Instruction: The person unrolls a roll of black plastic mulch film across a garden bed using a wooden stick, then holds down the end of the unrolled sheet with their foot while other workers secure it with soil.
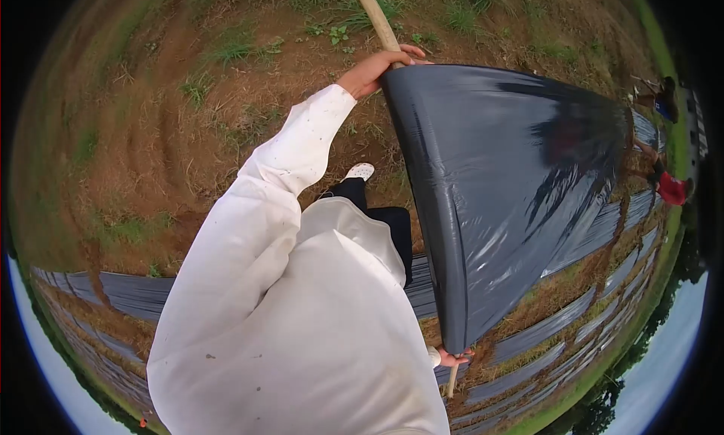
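Left hand (371, 71) and right hand (452, 357) grip the wooden pole (375, 16) at opposite ends of the plastic mulch roll (434, 179), which spans between them, its sheet (513, 156) stretching out above soil (181, 133).

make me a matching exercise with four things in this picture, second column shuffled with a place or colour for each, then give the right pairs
Column one
1. left hand
2. right hand
3. plastic film
4. long-sleeved top

Column two
A. dark and glossy, stretching out toward the picture's right
B. at the end of the roll that is lower in the picture
C. white, with a few small dark spots
D. at the end of the roll that is higher in the picture

Right pairs: 1-D, 2-B, 3-A, 4-C
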Action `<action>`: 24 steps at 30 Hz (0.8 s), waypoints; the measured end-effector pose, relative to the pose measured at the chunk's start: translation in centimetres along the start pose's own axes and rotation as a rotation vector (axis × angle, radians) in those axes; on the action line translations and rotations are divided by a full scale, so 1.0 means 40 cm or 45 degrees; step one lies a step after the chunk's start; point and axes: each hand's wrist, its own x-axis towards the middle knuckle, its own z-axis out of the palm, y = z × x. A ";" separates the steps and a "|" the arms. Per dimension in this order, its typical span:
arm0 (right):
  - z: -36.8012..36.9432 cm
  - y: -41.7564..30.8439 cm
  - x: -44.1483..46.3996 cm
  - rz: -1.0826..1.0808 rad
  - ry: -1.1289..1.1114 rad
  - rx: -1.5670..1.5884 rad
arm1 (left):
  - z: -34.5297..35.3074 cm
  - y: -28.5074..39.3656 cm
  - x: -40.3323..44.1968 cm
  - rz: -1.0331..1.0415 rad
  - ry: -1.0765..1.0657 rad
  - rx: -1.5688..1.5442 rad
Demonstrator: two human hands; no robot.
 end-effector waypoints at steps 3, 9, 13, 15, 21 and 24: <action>-0.030 -0.019 -0.102 0.287 0.126 0.383 | -0.034 0.010 -0.103 0.177 -0.038 -0.160; -0.181 -0.117 -0.221 0.239 0.064 -0.078 | -0.180 -0.072 -0.324 0.202 -0.040 -0.174; -0.320 -0.213 -0.333 0.141 0.104 -0.278 | -0.232 -0.138 -0.515 0.140 0.020 -0.168; -0.371 -0.273 -0.391 0.086 0.120 -0.401 | -0.251 -0.143 -0.644 0.064 0.020 -0.202; -0.512 -0.421 -0.588 -0.027 0.199 -0.658 | -0.371 -0.140 -0.951 0.012 0.109 -0.191; -0.584 -0.480 -0.704 -0.111 0.258 -0.760 | -0.429 -0.113 -1.046 -0.025 0.111 -0.150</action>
